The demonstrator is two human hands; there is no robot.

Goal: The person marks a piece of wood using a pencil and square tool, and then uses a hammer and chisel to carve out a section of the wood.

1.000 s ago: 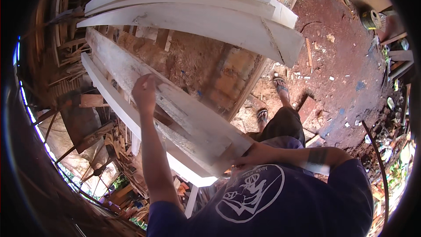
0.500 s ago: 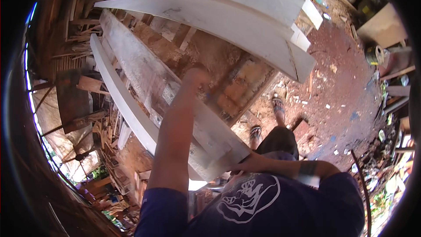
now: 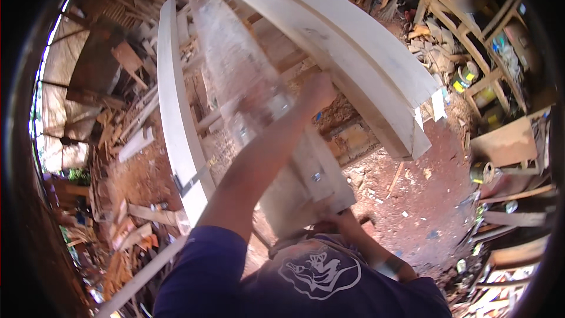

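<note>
- Your left hand (image 3: 319, 89) is blurred; you can't count its fingers or see whether it touches the long board (image 3: 235, 47).
- Your left forearm (image 3: 259, 156) covers part of that board's middle.
- Your right hand (image 3: 336, 219) sits in shadow at the board's near end, its fingers too dark to make out.
- The small bright spots on the board are too tiny to identify.
- The upper edge cuts off the wide white plank (image 3: 359, 38).
- The lower edge crops your shirt (image 3: 265, 291).
</note>
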